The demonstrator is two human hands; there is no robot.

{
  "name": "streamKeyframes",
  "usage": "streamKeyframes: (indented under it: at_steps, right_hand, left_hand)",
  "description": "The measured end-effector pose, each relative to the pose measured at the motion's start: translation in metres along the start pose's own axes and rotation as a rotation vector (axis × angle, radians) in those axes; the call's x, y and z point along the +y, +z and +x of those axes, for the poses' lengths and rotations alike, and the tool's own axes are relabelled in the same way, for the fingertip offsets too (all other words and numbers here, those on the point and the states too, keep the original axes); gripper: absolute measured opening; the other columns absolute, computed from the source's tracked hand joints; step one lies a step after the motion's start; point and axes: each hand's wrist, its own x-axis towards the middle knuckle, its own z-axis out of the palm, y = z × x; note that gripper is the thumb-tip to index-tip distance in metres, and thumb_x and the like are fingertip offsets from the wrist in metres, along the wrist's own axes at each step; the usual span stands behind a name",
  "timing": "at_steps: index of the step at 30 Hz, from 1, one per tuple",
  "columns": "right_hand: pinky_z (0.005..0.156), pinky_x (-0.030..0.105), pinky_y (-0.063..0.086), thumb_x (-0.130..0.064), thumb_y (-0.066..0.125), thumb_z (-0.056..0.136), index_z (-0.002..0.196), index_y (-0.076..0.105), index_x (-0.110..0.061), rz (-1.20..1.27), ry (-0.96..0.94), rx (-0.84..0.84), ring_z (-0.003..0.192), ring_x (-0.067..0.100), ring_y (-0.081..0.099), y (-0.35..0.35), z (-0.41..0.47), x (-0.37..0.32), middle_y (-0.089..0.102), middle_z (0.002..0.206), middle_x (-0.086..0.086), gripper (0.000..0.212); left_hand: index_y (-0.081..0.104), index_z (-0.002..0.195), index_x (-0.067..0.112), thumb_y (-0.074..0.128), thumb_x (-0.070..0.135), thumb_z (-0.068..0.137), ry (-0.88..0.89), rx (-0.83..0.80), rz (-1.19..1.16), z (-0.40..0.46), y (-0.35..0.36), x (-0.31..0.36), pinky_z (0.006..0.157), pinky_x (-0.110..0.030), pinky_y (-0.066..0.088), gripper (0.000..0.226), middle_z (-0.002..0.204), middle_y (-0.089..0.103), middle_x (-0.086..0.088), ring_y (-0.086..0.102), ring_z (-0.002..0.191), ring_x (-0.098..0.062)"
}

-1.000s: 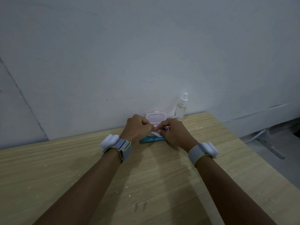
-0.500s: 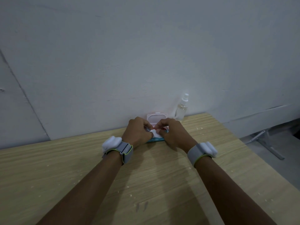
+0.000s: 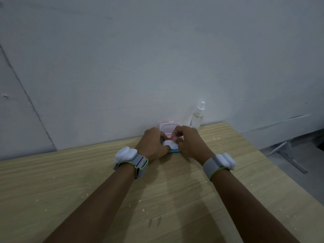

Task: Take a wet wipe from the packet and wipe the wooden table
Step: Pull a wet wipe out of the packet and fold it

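Packet [image 3: 174, 151] at table's [image 3: 70, 181] far edge, flip lid [image 3: 169, 128] up beside spray bottle [image 3: 198, 117]: left hand [image 3: 152, 144] pinning packet, right hand [image 3: 188, 142] pinching wipe [image 3: 169, 144]; best pulled straight up, slowly, packet kept flat.

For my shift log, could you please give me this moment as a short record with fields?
packet: wet wipe packet lies on the wooden table by the wall, pink lid flipped up
wipe: white wet wipe bunched at the opening, partly out
left hand: left hand curled, thumb on the wipe
right hand: right hand pinches the wipe
nearby: spray bottle upright, right of the packet
wiping: not yet begun
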Motion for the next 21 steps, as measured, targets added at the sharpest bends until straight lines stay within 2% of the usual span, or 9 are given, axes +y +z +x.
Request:
streamKeyframes:
  at_steps: [3,9,12,14,16,19,21]
  right_hand:
    - [0.071,0.011,0.043,0.002,0.067,0.088,0.096,0.077,-0.009,-0.064,0.004,0.057,0.082,0.011,0.062,-0.005,0.001,0.001,0.074,0.094,0.006,0.017]
    - [0.077,0.017,0.049,-0.009,0.074,0.089,0.097,0.082,-0.011,-0.137,0.05,-0.003,0.085,0.011,0.066,-0.004,0.002,-0.001,0.077,0.096,0.005,0.012]
    - [0.071,0.011,0.044,-0.009,0.075,0.088,0.101,0.081,-0.014,-0.137,0.073,-0.025,0.083,0.007,0.06,-0.002,0.002,-0.002,0.073,0.098,0.0,0.014]
    - [0.066,0.009,0.045,-0.007,0.076,0.086,0.095,0.08,-0.016,-0.126,0.062,-0.022,0.079,0.005,0.057,-0.002,0.002,-0.002,0.071,0.092,-0.003,0.013]
    - [0.068,0.009,0.048,-0.007,0.076,0.086,0.09,0.079,-0.016,-0.108,0.056,-0.014,0.077,0.005,0.058,-0.003,0.001,-0.002,0.07,0.086,-0.004,0.01]
    - [0.075,0.014,0.049,-0.007,0.076,0.086,0.093,0.078,-0.013,-0.093,0.064,-0.004,0.083,0.008,0.06,-0.006,-0.002,-0.002,0.07,0.09,-0.002,0.009]
    - [0.07,0.005,0.042,-0.005,0.075,0.087,0.096,0.077,-0.013,-0.062,0.056,0.003,0.082,0.007,0.06,-0.009,-0.004,-0.001,0.066,0.091,-0.004,0.012]
  left_hand:
    - [0.077,0.103,0.014,0.076,0.028,0.085,-0.009,0.014,-0.016,-0.001,-0.001,0.0,0.059,-0.006,0.036,0.023,0.092,0.067,0.001,0.055,0.074,-0.004]
    - [0.071,0.095,0.012,0.073,0.018,0.084,0.005,0.045,-0.028,-0.005,0.001,0.004,0.065,-0.022,0.04,0.013,0.091,0.063,-0.001,0.054,0.083,-0.013]
    - [0.071,0.096,0.012,0.073,0.017,0.083,0.012,0.047,-0.022,-0.007,0.001,0.005,0.069,-0.025,0.041,0.013,0.092,0.062,-0.002,0.052,0.086,-0.014]
    - [0.071,0.097,0.012,0.073,0.019,0.085,0.008,0.049,-0.028,-0.006,0.002,0.006,0.071,-0.026,0.043,0.014,0.093,0.062,-0.002,0.052,0.086,-0.013]
    - [0.073,0.097,0.011,0.073,0.022,0.087,-0.007,0.056,-0.036,-0.006,0.003,0.008,0.073,-0.027,0.048,0.015,0.094,0.063,-0.003,0.054,0.085,-0.013]
    - [0.074,0.094,0.011,0.07,0.023,0.088,-0.041,0.075,-0.062,-0.004,0.004,0.01,0.078,-0.031,0.053,0.013,0.095,0.065,-0.005,0.058,0.088,-0.017]
    - [0.073,0.093,0.012,0.069,0.022,0.089,-0.049,0.08,-0.069,-0.004,0.004,0.011,0.078,-0.031,0.051,0.011,0.095,0.064,-0.005,0.059,0.089,-0.018]
